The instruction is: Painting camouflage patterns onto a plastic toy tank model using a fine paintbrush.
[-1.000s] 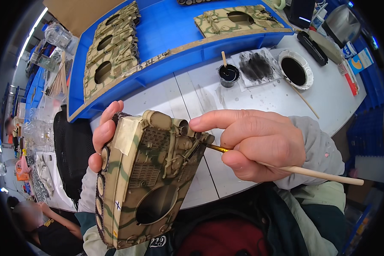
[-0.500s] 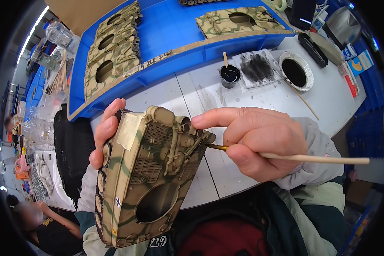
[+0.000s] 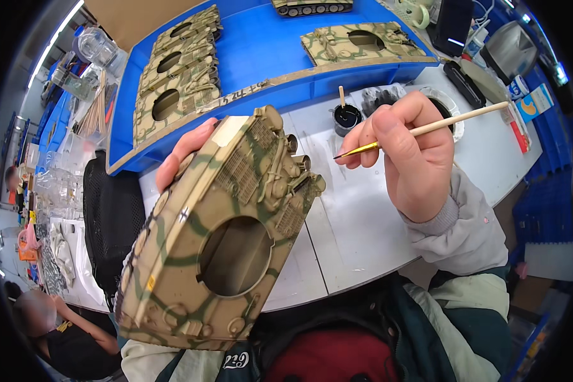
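A camouflage model tank hull (image 3: 191, 254), tan with green stripes, is held tilted over the table's near edge. My left hand (image 3: 186, 153) grips it along its left side; most of that hand is hidden behind the hull. A round turret opening shows in its deck, with exhaust pipes and grilles at the far end. In my right hand (image 3: 414, 153) is a thin paintbrush (image 3: 458, 119), pinched between thumb and fingers. Its dark tip points left, apart from the hull. Just beyond that hand stands a small cup of black paint (image 3: 347, 118) with a stick in it.
A blue tray (image 3: 261, 38) at the back holds several similar tank hulls (image 3: 165, 105). Behind my right hand are a black-smudged paper (image 3: 382, 97) and a white dish (image 3: 449, 102). A black mesh bag (image 3: 108, 216) lies left; a person (image 3: 76, 337) sits lower left.
My right hand has drawn the brush up and away from the hull's rear end. The hull has turned clockwise and come closer, showing more of its deck.
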Action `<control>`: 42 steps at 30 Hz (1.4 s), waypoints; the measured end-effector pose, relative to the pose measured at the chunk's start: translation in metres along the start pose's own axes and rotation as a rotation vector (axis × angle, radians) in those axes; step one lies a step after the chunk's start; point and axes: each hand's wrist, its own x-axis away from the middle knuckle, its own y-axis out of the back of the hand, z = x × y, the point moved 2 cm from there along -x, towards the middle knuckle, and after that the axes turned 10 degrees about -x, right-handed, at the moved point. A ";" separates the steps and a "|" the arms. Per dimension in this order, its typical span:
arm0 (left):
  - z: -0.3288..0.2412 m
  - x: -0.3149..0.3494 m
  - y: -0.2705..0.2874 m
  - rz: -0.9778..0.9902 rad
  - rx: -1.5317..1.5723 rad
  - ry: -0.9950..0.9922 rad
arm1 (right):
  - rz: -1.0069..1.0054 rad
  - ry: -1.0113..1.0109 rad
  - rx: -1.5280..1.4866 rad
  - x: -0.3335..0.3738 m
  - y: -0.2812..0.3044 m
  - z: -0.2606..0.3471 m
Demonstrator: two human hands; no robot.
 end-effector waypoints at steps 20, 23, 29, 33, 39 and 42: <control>0.006 0.016 -0.019 0.692 -0.980 0.498 | -0.252 -0.024 0.221 -0.021 0.025 -0.008; 0.001 0.019 -0.016 0.633 -0.902 0.514 | -0.238 -0.019 0.223 -0.024 0.025 -0.008; 0.010 0.036 0.003 0.348 -0.354 0.630 | -0.235 -0.033 0.232 -0.026 0.029 -0.009; 0.008 0.047 -0.002 0.366 -0.294 0.540 | -0.216 -0.004 0.259 -0.026 0.029 -0.008; 0.010 0.062 -0.012 0.294 -0.071 0.593 | -0.168 0.018 0.295 -0.029 0.033 -0.003; 0.008 0.060 -0.015 0.296 -0.079 0.528 | -0.147 0.017 0.323 -0.031 0.035 -0.002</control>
